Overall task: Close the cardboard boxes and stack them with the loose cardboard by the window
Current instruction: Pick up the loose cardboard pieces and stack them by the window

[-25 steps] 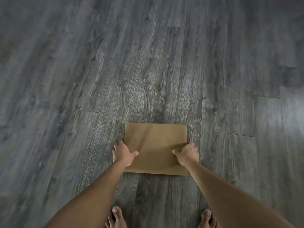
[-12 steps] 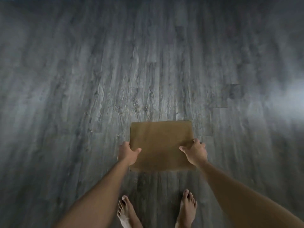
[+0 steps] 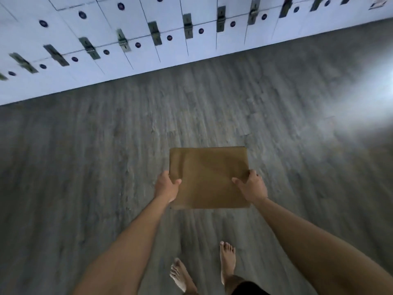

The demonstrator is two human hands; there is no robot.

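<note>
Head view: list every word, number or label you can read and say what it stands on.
No text can be read.
Lockers: round dark badges on the doors, probably numbers, too blurred to read.
Latch plates: any marks too small to read.
Cardboard, held by the left hand and right hand: plain, no print visible.

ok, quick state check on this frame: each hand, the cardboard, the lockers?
left hand: grips the cardboard's left edge, thumb on top
right hand: grips the right edge, thumb on top
cardboard: flat piece, held roughly level above the floor, off the ground
lockers: doors shut, as far as the blur shows
feet: bare, on the floor
</note>
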